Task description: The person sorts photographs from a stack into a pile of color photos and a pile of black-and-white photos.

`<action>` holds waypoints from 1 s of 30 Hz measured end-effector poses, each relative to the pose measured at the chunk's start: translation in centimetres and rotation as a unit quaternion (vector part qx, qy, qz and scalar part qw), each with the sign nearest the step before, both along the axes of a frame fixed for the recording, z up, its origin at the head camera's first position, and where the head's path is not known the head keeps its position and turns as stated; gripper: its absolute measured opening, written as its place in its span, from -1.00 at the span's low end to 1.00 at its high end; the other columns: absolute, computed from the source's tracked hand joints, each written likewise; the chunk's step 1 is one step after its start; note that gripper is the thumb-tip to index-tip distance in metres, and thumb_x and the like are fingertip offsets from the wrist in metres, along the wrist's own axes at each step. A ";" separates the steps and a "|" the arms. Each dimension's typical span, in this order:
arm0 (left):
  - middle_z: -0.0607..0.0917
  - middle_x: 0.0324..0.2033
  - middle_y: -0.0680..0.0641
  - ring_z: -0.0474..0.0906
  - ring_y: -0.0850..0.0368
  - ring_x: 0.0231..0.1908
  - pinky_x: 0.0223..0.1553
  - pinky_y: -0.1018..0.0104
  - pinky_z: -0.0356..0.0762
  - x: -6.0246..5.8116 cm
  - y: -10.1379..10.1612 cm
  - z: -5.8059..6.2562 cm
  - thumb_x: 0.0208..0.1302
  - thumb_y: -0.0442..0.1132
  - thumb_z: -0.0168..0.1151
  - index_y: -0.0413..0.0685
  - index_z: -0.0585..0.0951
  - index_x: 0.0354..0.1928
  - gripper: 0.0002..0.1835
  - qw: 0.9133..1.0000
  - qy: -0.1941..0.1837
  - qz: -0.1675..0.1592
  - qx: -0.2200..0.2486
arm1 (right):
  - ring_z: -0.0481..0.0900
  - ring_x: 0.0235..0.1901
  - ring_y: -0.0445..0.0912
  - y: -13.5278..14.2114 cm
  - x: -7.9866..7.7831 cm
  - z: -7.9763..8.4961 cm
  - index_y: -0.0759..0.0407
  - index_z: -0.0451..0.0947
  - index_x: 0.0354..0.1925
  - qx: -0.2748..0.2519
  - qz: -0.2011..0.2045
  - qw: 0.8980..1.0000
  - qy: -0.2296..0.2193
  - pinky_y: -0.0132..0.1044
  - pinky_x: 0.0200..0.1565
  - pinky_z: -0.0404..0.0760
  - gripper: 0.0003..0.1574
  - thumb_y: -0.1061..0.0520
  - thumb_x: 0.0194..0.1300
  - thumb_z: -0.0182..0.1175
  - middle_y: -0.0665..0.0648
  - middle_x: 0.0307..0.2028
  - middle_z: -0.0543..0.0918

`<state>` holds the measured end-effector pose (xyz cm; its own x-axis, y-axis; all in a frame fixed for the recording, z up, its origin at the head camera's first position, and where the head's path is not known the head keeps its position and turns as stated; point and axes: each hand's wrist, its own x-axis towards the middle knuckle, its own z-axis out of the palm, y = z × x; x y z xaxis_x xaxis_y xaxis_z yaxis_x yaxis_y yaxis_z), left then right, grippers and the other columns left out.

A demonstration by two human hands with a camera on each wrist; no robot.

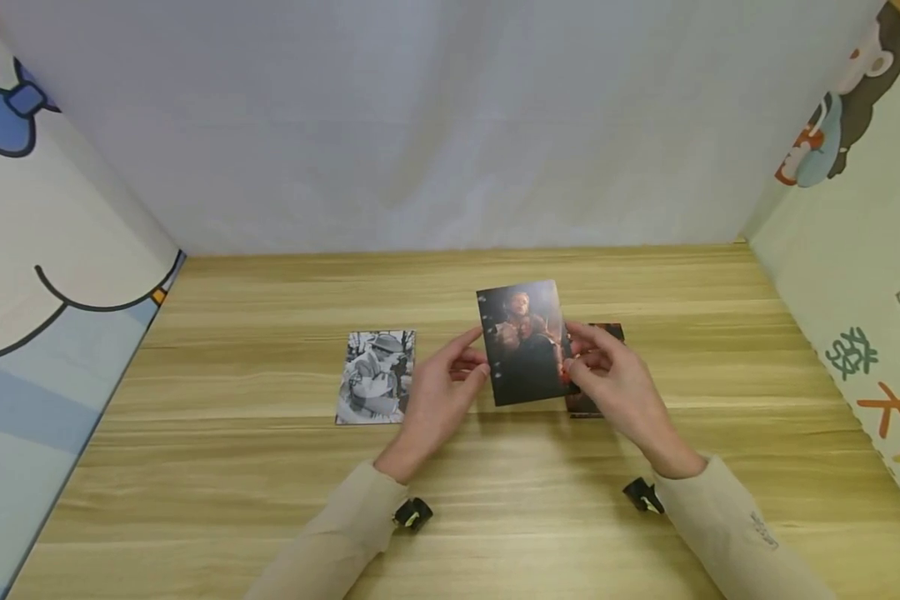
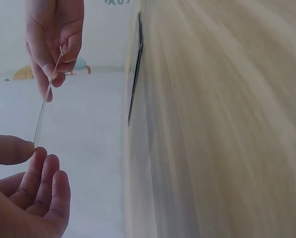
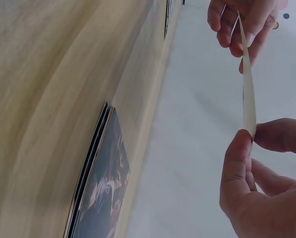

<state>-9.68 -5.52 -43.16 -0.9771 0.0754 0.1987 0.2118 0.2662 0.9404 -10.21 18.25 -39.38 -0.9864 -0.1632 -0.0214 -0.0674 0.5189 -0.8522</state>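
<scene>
Both hands hold a dark photo card (image 1: 527,346) up above the table, one at each side edge. My left hand (image 1: 444,387) pinches its left edge between thumb and fingers. The right hand (image 1: 621,387) pinches the opposite edge the same way. In the left wrist view the card (image 2: 40,119) is seen edge-on, a thin line off the tabletop. From the right wrist the card (image 3: 249,94) shows as a narrow pale strip. Beneath the right hand lies a small stack of dark photo cards (image 3: 105,193), partly hidden in the head view. A black-and-white photo card (image 1: 377,375) lies beside the left hand.
The wood-grain table (image 1: 232,467) runs back to a pale curtain-like wall (image 1: 330,150). Printed panels flank it, a cartoon one (image 1: 60,208) on the left and one with drawings (image 1: 855,292) on the right. Small black devices (image 1: 412,513) sit at both wrists.
</scene>
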 end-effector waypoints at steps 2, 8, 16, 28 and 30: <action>0.77 -0.18 -0.19 0.73 -0.05 -0.16 -0.06 0.33 0.72 -0.1 0.3 0.1 0.30 -0.51 0.31 -0.31 0.52 0.36 -0.44 1.000 0.000 -0.003 0.004 | 0.63 -0.05 0.04 0.2 0.0 0.1 0.22 0.40 0.46 0.001 -0.004 1.000 0.001 -0.46 -0.21 0.60 -0.36 0.26 0.46 0.17 0.25 0.06 0.60; 0.76 -0.18 -0.17 0.73 -0.03 -0.16 -0.07 0.36 0.71 -0.2 1.2 0.3 0.31 -0.51 0.30 -0.28 0.51 0.38 -0.43 1.000 -0.002 -0.013 0.006 | 0.64 -0.08 0.02 1.0 0.1 0.4 0.25 0.40 0.46 -0.002 -0.013 1.000 0.006 -0.46 -0.26 0.60 -0.35 0.27 0.44 0.17 0.26 0.04 0.61; 0.76 -0.16 -0.15 0.72 0.01 -0.15 -0.05 0.38 0.70 -0.4 2.4 0.7 0.33 -0.50 0.30 -0.23 0.50 0.40 -0.41 0.999 -0.017 -0.026 0.008 | 0.64 -0.18 -0.05 1.9 0.4 0.7 0.28 0.42 0.43 0.014 -0.026 0.999 0.024 -0.46 -0.31 0.59 -0.36 0.28 0.42 0.18 0.26 0.00 0.63; 0.76 -0.15 -0.14 0.72 0.02 -0.16 -0.05 0.43 0.68 -0.7 3.9 0.9 0.32 -0.50 0.30 -0.24 0.51 0.39 -0.42 0.999 -0.024 -0.033 0.011 | 0.68 -0.03 0.01 3.4 0.6 0.9 0.26 0.40 0.45 0.019 -0.043 0.999 0.007 -0.45 -0.30 0.65 -0.34 0.24 0.44 0.20 0.24 0.03 0.57; 0.77 -0.15 -0.14 0.72 0.02 -0.16 -0.06 0.43 0.68 -0.8 4.1 1.0 0.32 -0.50 0.30 -0.25 0.51 0.39 -0.42 0.999 -0.026 -0.036 0.011 | 0.67 -0.02 0.06 3.6 0.7 1.0 0.26 0.40 0.46 0.020 -0.044 0.999 0.006 -0.46 -0.28 0.66 -0.34 0.24 0.45 0.20 0.24 0.03 0.57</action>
